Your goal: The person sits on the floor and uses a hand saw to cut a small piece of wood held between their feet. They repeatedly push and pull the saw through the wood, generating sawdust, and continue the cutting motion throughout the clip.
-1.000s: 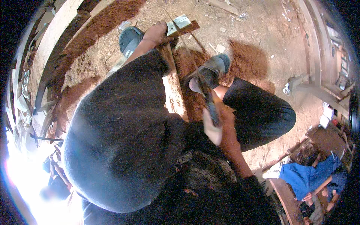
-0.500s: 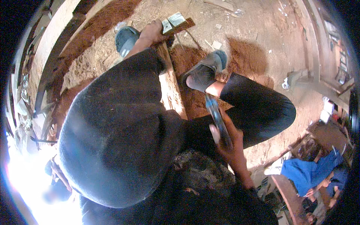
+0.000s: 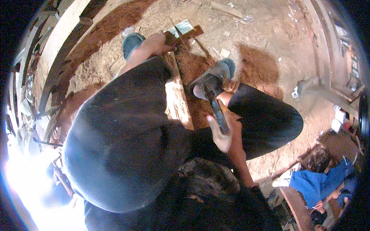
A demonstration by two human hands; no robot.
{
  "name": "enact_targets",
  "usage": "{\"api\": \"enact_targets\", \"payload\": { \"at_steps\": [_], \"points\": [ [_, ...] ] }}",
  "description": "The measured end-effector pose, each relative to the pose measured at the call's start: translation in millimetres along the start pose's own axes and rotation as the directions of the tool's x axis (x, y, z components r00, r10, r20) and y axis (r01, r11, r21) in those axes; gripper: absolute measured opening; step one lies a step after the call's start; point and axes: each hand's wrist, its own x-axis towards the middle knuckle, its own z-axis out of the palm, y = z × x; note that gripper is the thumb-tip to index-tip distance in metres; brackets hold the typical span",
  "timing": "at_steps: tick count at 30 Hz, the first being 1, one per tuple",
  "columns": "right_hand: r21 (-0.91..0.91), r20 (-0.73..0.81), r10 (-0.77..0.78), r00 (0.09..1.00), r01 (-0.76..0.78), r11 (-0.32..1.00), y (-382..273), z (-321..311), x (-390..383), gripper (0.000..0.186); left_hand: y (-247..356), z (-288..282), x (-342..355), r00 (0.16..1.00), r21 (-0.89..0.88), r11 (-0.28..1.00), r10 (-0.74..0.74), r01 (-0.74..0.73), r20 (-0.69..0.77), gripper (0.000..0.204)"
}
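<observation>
My left hand (image 3: 156, 44) is closed around the far end of a rough wooden piece (image 3: 178, 98), which slants back toward my lap between my legs. Its fingertips are partly hidden in shadow. My right hand (image 3: 227, 131) is wrapped around a dark, narrow tool (image 3: 216, 109) that points up and left, over my sandalled right foot (image 3: 210, 79). The tool's kind is hard to make out. A thin dark strip (image 3: 179, 32) shows beyond my left hand, roughly in line with it; whether they join I cannot tell. My dark-trousered left knee (image 3: 115, 134) fills the middle left.
A pale flat block (image 3: 183, 27) lies on the sawdust-covered ground past my left hand. Timber beams (image 3: 63, 46) lean at the left, and more wood (image 3: 320, 92) lies at the right. A person in blue clothing (image 3: 318, 184) sits at the lower right. Strong glare covers the lower left.
My right hand and its tool have shifted slightly left, and the tool has turned from shiny to dark. The thin strip beyond my left hand is newly visible. My left hand stays on the wood.
</observation>
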Motion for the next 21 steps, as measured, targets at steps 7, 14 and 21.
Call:
{"api": "enact_targets", "payload": {
  "at_steps": [7,14,21],
  "points": [
    [-0.093,-0.093,-0.005,0.996,-0.004,0.996,17,-10,0,0.043,141,-165,-124,0.406,-0.634,0.699,0.712,-0.332,0.572,0.059],
    [0.047,0.057,0.104,0.993,-0.107,0.993,1,-2,-13,0.040,143,-185,-201,0.346,-0.481,0.647,0.743,-0.591,0.574,0.049],
    [0.109,0.074,0.188,0.979,-0.196,0.975,3,3,-8,0.025,134,-179,-199,0.335,-0.422,0.572,0.790,-0.703,0.514,0.039]
  ]
}}
